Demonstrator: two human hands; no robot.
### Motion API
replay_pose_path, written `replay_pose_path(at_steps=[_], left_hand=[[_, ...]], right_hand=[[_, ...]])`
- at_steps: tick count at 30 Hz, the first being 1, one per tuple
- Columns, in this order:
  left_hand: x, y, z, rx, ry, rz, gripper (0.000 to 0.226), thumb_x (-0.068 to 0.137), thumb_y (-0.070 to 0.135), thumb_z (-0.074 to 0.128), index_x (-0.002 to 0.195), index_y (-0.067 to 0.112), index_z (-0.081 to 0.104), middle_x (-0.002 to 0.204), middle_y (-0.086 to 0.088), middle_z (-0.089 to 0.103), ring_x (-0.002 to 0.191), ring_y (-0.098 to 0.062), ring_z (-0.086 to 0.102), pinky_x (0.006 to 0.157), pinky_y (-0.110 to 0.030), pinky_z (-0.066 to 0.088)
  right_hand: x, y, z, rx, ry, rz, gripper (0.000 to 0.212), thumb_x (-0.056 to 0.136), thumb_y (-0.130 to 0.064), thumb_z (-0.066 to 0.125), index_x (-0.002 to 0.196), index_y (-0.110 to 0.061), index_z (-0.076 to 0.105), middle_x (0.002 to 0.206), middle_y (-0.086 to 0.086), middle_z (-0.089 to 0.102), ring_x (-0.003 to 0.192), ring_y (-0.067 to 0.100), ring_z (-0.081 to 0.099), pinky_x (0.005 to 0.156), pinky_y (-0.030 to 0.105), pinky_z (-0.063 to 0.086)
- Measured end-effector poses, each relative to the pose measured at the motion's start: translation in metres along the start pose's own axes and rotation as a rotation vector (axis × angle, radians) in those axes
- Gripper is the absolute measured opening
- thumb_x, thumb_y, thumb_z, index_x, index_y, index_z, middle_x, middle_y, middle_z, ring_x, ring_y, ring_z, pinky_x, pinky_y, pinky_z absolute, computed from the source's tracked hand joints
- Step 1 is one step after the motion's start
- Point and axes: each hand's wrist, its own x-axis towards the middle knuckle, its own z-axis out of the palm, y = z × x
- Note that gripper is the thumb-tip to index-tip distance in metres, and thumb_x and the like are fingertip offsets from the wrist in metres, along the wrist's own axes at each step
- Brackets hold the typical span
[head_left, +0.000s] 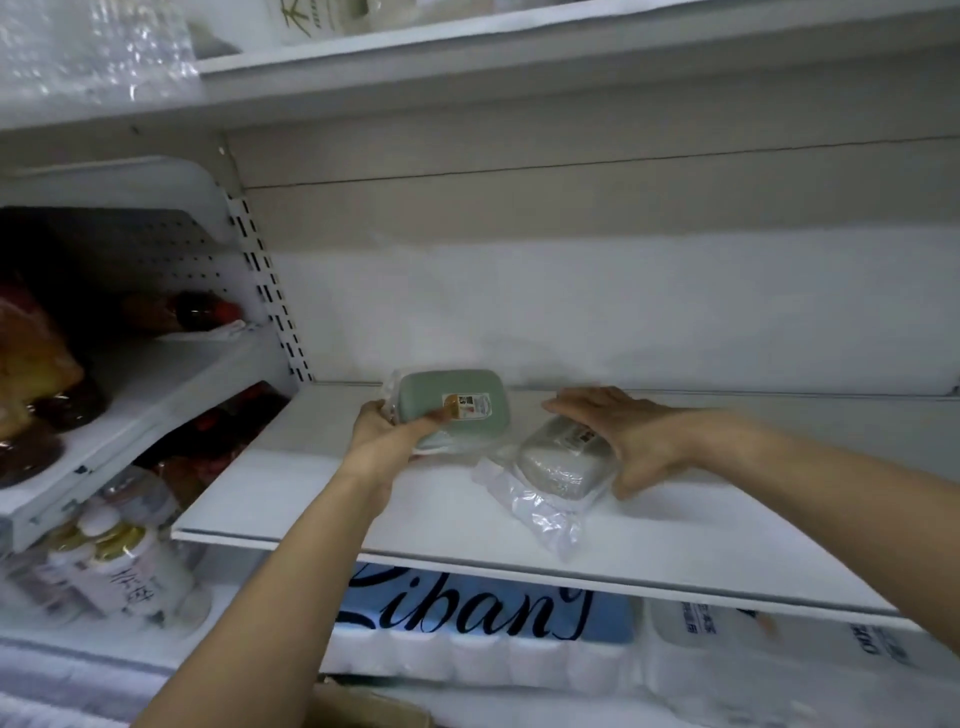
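Currently left hand (387, 434) clamps the green box (457, 405) at its near-left corner, thumb on the lid, towards the back of the white shelf (441, 525). Right hand (623, 436) lies with straight fingers across the grey box (558, 465), just beside it. Risk: slick plastic wrap could let either box slide; the grey box's loose wrap tail (540, 514) might snag. Both boxes lidded and bagged; contents not visible.

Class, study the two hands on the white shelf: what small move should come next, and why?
Probably lower the green box flat onto the shelf, beside the grey box. The left hand grips it at a tilt, seemingly not yet settled, while the right hand rests on the grey box, which already lies on the shelf.
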Motion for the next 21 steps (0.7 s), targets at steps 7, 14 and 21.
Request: replay_pose_path(at_steps=[7,14,21], left_hand=[[-0.059,-0.014,-0.046,-0.053,0.051,-0.016,0.121,0.031,0.061,0.093,0.135,0.027,0.042,0.130,-0.005,0.060,0.114,-0.026,0.062,0.105,-0.048,0.045],[-0.160,-0.045,-0.085,-0.255,0.248,-0.060,0.064,0.080,0.027,0.077,0.131,0.003,0.048,0.121,-0.017,0.064,0.098,-0.022,0.069,0.073,-0.033,0.059],[-0.239,-0.107,-0.117,-0.329,0.358,-0.204,0.071,0.073,0.033,0.078,0.132,0.005,0.049,0.120,-0.017,0.066,0.097,-0.025,0.071,0.082,-0.038,0.058]], right_hand=[[-0.003,-0.032,-0.009,-0.164,-0.066,0.067,0.092,0.052,-0.058,0.082,0.129,-0.034,0.037,0.117,-0.006,0.044,0.104,0.016,0.038,0.088,0.034,0.042],[-0.046,-0.042,0.046,0.039,0.196,0.032,0.077,0.061,-0.064,0.075,0.112,-0.020,0.039,0.094,-0.004,0.052,0.080,0.013,0.051,0.063,0.030,0.043],[-0.090,-0.086,0.082,-0.020,0.424,-0.067,0.078,0.057,-0.063,0.073,0.114,-0.019,0.042,0.095,-0.003,0.050,0.082,0.017,0.046,0.071,0.032,0.035]])
